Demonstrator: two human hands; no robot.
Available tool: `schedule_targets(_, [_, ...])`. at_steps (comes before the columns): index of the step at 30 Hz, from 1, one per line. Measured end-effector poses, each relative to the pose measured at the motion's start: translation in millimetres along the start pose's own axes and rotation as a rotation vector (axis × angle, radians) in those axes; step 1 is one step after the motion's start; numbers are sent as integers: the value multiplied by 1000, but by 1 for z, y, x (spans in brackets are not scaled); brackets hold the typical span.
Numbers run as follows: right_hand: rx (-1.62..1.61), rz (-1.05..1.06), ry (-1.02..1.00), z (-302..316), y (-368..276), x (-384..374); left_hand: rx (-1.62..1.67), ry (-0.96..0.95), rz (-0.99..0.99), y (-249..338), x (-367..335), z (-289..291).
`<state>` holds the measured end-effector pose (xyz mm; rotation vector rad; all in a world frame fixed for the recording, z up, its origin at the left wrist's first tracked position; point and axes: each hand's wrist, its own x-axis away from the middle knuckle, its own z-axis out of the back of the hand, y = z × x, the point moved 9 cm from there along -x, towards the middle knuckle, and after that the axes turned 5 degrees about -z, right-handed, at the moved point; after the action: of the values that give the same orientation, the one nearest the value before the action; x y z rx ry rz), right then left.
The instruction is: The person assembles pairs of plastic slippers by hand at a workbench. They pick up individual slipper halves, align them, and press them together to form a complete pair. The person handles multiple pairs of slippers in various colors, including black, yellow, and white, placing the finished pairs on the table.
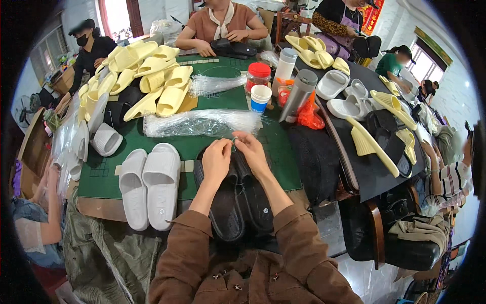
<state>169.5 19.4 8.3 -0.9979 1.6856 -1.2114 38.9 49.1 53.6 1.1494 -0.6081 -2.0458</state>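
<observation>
Your left hand and right hand meet at the fingertips, with thumbs and forefingers drawn into narrow pinches. Whether either pinch grips anything cannot be told; the detail between the fingertips is too small. Both hands are positioned above the far end of a pair of black slippers. The pair lies side by side directly in front of you, heels toward your body, partly covered by your hands and wrists.

To the left of the pair, two light grey slippers stand side by side at the near edge of the green work surface. Just beyond your hands, a bundle of clear plastic strips lies crosswise. Behind its right end stands a white-and-blue cup, near a red-lidded jar and a grey bottle. A heap of yellow slippers occupies the far left. At the far side, a co-worker in a brown top has both hands at dark footwear.
</observation>
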Motion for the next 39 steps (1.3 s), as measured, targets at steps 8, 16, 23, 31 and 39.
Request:
schedule_targets(8, [31, -25, -5, 5, 3, -1, -29, -15, 3, -3, 2, -7])
schedule_targets(16, [272, 137, -67, -8, -12, 2, -83, -36, -8, 0, 4, -7])
schedule_targets(23, [87, 48, 70, 6, -11, 3, 70, 101, 62, -17, 1, 3])
schedule_targets(31, [-209, -84, 94, 12, -6, 4, 28, 203, -59, -6, 6, 7])
schedule_targets(39, [-544, 126, 138, 60, -107, 32, -58, 160, -51, -16, 5, 6])
